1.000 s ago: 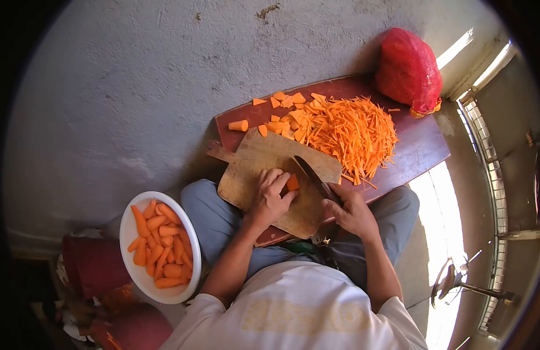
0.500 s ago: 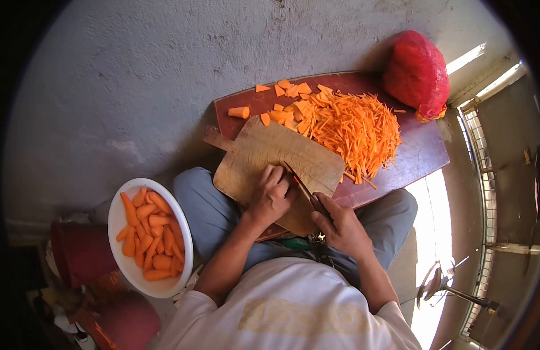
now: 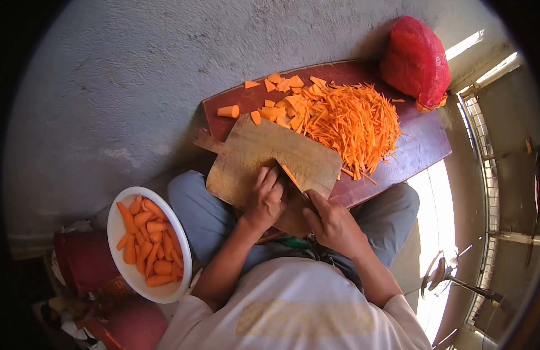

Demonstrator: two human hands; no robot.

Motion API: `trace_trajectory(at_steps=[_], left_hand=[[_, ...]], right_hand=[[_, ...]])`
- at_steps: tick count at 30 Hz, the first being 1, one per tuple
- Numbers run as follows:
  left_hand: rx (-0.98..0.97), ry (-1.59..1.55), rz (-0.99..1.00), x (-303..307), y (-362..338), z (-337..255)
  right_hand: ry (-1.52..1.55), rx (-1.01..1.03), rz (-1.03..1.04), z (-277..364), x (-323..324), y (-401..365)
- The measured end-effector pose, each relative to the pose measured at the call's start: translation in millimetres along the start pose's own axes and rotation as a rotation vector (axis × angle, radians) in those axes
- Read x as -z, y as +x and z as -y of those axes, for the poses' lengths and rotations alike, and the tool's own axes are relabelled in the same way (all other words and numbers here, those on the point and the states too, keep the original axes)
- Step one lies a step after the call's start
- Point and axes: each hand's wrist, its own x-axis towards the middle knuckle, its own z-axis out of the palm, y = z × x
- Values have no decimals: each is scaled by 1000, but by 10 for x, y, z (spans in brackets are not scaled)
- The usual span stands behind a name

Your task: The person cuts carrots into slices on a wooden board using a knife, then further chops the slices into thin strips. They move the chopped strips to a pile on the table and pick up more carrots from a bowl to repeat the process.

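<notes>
My right hand is wrapped round the handle of a knife, whose blade slants up and left over the wooden cutting board. A thin orange carrot strip shows along the blade. Close on the blade's left, my left hand presses curled fingers onto the board; whatever lies under them is hidden. Beyond the board is a heap of carrot strips, with carrot slices and a carrot chunk to its left.
The board rests over a low dark-red table against a grey wall. A red mesh sack stands at its far right. At lower left, a white basin holds peeled carrots. Red buckets stand beyond it.
The camera view has shifted slightly. The knife's blade now shows a carrot strip along it, and both hands remain close together on the board.
</notes>
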Motion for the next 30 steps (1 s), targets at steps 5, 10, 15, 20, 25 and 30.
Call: trace_trajectory(at_steps=[5,10,15,20,25,30], left_hand=[[-17,-21,-101,-21,54,-15],[0,-22,-97,-19,42,4],[18,-47,-133,-3,83,-19],[16,-64,-95,26,32,-1],[-26,-113,-129,71,66,9],[3,-132,-125,38,28,46]], right_hand=[[45,41,-18,17,59,52],[36,-18,9,23,17,-3],[69,-12,-4,18,57,77],[63,4,-16,17,-9,57],[57,44,-34,22,-33,231],[59,-11,-42,94,-81,128]])
